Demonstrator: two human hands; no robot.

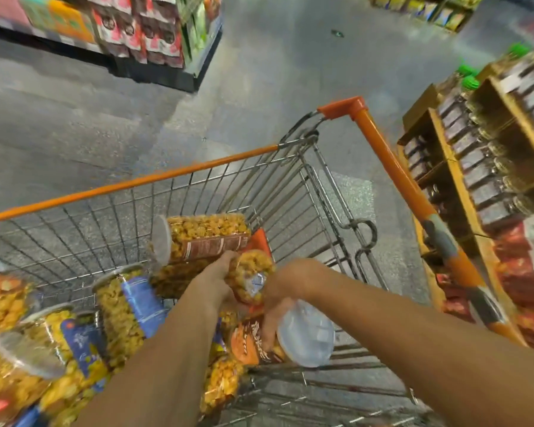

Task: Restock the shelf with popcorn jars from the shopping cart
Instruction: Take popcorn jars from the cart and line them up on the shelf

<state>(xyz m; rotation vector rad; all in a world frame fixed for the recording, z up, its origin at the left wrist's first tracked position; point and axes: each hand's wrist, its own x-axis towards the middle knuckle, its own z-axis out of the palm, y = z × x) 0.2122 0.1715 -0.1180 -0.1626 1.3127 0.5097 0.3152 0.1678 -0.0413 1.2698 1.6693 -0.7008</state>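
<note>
Head view: both hands in the shopping cart, left hand gripping one popcorn jar, right hand gripping an orange-label jar near the cart's handle end; more jars piled left; shelf right.

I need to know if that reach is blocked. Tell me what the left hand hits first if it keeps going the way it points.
The left hand already grips a popcorn jar. Straight beyond it lies another jar on its side, probably the first contact, then the cart's wire wall. Depth is hard to judge.
</note>
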